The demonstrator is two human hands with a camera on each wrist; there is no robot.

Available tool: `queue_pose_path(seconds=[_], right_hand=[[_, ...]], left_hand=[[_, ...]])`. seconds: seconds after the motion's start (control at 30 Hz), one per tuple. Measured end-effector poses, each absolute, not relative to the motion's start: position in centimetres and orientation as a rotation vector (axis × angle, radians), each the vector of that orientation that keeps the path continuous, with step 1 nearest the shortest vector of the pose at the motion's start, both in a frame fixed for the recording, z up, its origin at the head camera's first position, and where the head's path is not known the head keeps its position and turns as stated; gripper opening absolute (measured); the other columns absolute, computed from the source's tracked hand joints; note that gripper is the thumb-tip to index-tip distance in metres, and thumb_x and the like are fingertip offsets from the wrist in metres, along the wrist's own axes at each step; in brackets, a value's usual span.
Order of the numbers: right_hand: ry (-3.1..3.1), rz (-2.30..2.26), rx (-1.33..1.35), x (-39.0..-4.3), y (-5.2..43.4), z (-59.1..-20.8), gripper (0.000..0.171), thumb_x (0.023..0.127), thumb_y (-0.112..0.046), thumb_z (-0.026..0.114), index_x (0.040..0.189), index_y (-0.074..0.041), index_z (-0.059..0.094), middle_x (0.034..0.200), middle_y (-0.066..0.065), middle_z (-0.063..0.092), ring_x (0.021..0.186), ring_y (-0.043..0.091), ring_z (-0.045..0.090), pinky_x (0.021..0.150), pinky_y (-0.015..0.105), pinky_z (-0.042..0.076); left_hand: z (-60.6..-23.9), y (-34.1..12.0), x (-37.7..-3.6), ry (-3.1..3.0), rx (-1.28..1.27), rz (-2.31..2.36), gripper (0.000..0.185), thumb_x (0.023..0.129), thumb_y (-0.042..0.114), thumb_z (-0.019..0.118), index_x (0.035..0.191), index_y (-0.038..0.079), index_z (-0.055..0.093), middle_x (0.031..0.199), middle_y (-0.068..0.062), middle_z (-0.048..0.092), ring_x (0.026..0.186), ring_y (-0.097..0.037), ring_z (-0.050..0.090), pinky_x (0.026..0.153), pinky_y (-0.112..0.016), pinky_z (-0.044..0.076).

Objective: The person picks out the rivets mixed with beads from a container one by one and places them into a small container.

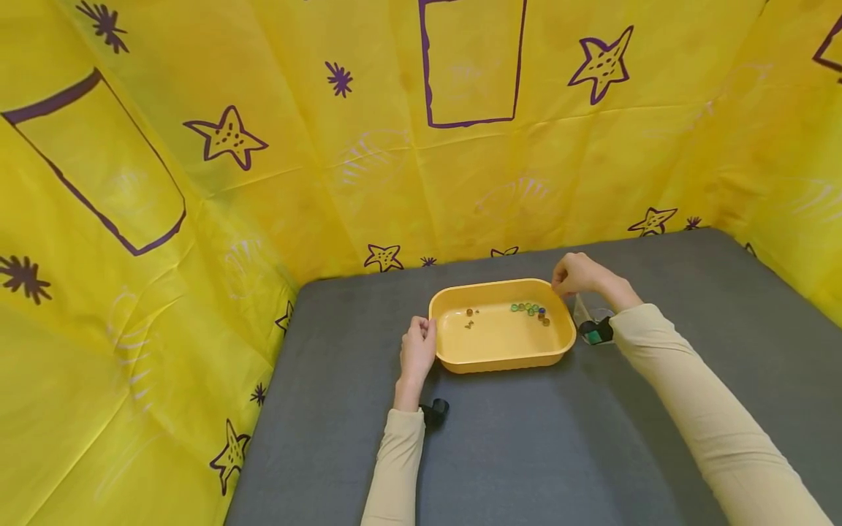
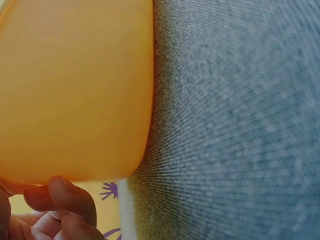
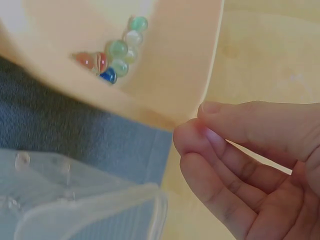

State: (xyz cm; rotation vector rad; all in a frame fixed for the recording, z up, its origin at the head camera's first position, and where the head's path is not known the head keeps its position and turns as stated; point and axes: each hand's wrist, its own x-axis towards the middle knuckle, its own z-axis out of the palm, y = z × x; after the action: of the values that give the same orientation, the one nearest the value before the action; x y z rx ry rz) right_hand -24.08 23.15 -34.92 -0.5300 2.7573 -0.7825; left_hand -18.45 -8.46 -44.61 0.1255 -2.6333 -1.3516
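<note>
A yellow plastic tray point(image 1: 500, 358) sits on the grey table point(image 1: 526, 438). Small glass marbles point(image 1: 529, 309) cluster near its far right corner, and two more point(image 1: 470, 315) lie further left. My left hand point(image 1: 419, 345) holds the tray's left rim with curled fingers. In the left wrist view its fingers point(image 2: 60, 200) curl beside the tray wall point(image 2: 75, 90). My right hand point(image 1: 571, 274) is at the tray's far right corner. In the right wrist view its thumb and forefinger point(image 3: 195, 125) pinch the rim point(image 3: 185, 70) close to the marbles point(image 3: 117, 52).
A clear plastic container point(image 1: 585, 310) lies on the table just right of the tray, under my right wrist; it is also the clear container point(image 3: 90, 210) in the right wrist view. Yellow patterned sheeting point(image 1: 395, 161) walls in the table at the back and both sides.
</note>
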Motion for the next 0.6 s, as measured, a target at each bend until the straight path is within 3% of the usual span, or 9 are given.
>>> queue_pose_path(seconds=[0.23,0.6], right_hand=[[2.713,-0.790,-0.512,-24.4,21.8,-35.0,0.007,0.082,0.000,0.061,0.078,0.005,0.065,0.066,0.008,0.061,0.060,0.023,0.057,0.057,0.030,0.047],[2.702,-0.809,-0.579,-25.0,19.7,-36.0,0.008,0.080,0.003,0.062,0.073,0.004,0.063,0.063,0.009,0.058,0.054,0.017,0.049,0.054,0.027,0.040]], left_hand=[[-44.6,-8.6,-18.4,-2.630,0.123,-1.362,0.020,0.095,0.025,0.051,0.090,0.006,0.052,0.066,-0.002,0.048,0.054,-0.015,0.044,0.051,-0.028,0.034],[-44.6,-8.6,-18.5,-2.654,0.133,-1.347,0.021,0.096,0.027,0.050,0.091,0.007,0.053,0.068,-0.002,0.051,0.055,-0.015,0.046,0.052,-0.029,0.036]])
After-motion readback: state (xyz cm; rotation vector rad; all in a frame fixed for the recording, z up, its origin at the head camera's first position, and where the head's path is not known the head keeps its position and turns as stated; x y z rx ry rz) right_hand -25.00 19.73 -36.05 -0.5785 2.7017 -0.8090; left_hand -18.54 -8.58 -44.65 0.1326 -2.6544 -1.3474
